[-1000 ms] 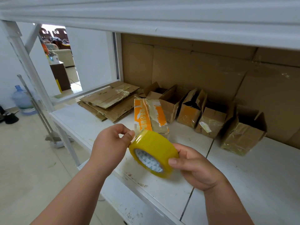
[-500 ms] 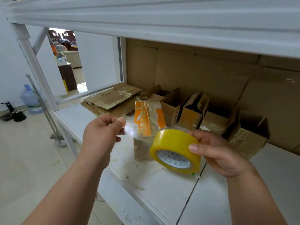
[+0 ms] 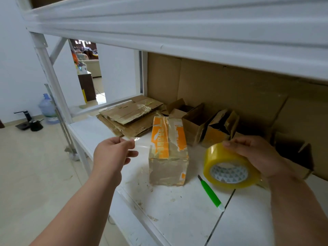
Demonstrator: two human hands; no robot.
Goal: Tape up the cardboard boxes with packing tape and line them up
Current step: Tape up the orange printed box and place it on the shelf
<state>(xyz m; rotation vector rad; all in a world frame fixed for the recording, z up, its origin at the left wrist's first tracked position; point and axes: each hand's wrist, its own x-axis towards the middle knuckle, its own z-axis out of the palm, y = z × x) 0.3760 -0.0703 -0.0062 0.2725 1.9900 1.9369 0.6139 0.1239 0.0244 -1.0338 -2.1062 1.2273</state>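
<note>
1. Head view, hands: left hand (image 3: 113, 153) out to the left of the box, thumb and forefinger pinched on the free end of a clear tape strip (image 3: 143, 142). Right hand (image 3: 255, 155) curled over the top of the yellow tape roll (image 3: 229, 168), gripping it just above the shelf (image 3: 177, 210) on the box's right.
2. Head view, the task's things: closed box with orange printing (image 3: 168, 151) upright on the shelf between the two hands, under the stretched strip. Open boxes (image 3: 209, 128) in a rough row behind, along the cardboard backing. Flattened cardboard (image 3: 127, 118) stacked at the far left. Green cutter (image 3: 210, 193) flat on the shelf, just beside the roll.
3. Head view, likely trouble:
   - Strip slack or twisted on the way down, so sticking to itself or creasing across the flap seam.
   - Pinch too light, so the end slipping loose and snapping back onto the roll.
   - Light box dragged or tipped by a sideways pull on stuck tape, with no hand free to pin it.
   - Strip landing off the seam, leaving the flaps unsealed.
   - Cutter knocked off the front edge by the roll.
</note>
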